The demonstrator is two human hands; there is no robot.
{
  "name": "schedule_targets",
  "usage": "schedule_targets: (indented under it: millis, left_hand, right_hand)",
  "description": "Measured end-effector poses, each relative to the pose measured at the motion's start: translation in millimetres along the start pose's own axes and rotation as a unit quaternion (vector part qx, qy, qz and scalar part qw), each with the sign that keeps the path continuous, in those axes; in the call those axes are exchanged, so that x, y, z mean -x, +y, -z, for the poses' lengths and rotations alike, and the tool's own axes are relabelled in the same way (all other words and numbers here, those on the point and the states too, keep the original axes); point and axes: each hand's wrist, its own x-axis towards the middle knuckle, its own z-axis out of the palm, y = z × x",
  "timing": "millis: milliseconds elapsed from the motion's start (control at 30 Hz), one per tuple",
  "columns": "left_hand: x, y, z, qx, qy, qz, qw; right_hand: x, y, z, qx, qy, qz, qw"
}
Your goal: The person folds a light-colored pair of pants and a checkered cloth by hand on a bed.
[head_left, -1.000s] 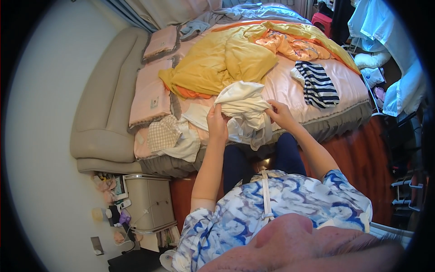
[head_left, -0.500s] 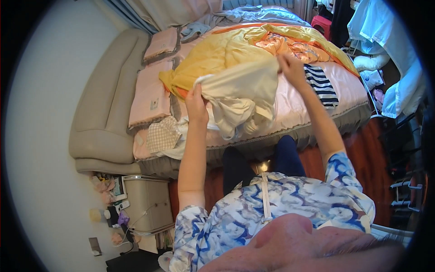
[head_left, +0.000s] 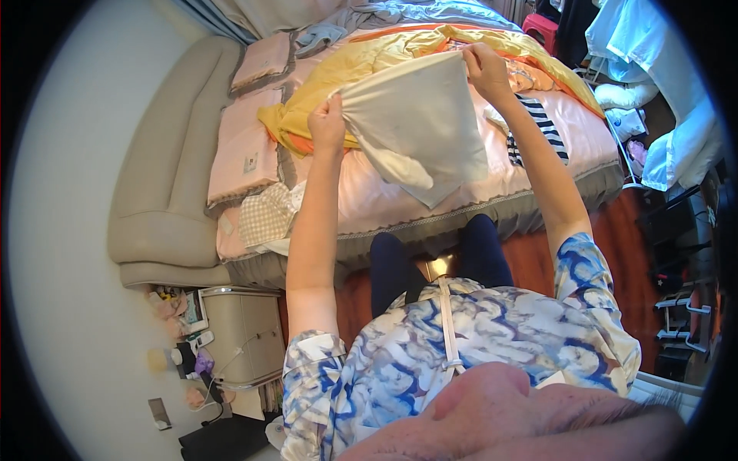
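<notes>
Nearest of all, a blue-and-white patterned shirt (head_left: 500,338), and past its hem dark blue trousers (head_left: 487,250), the legs right by the side of the bed (head_left: 523,188). Off to the left, low down, there's a beige bedside cabinet (head_left: 242,338), and reddish wooden floor (head_left: 611,246) shows on the right.

Now both arms reach out, and here's the action: a white cloth (head_left: 419,115) stretched between two hands over the bed! The left hand (head_left: 328,124) has its fingers closed round the upper left corner; the right hand (head_left: 487,71), a little farther out, grips the upper right corner, fingers curled in. The top edge runs taut, the rest hangs down, one rounded fold bulging near the bottom and a point dipping lowest. Whether that point touches the bed, I can't tell.

Left along the bed's near side lies a checked cloth (head_left: 265,217), just beside a pink pillow (head_left: 246,157). Over to the right, a black-and-white striped cloth (head_left: 550,127), partly behind the right forearm. Beyond, a rumpled yellow quilt (head_left: 327,84), then a second pink pillow (head_left: 264,60), and far off to the right, a red stool (head_left: 540,27).
</notes>
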Motion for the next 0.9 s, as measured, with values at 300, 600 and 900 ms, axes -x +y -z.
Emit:
schedule_targets:
  millis: [300, 600, 900]
  left_hand:
    - [8.6, -26.0, -7.8, 0.051, -0.034, 0.145, 0.987]
    - [2.6, -25.7, -15.7, 0.193, -0.046, 0.255, 0.947]
    - [-4.5, 105.6, -32.4, 0.234, -0.139, 0.133, 0.953]
  right_hand:
    - [30.5, 25.5, -15.3, 0.02, -0.072, 0.011, 0.997]
    - [177.4, 34.3, -26.8, -0.063, -0.303, -0.218, 0.926]
    - [287.5, 52.8, -67.8, -0.088, -0.402, -0.442, 0.797]
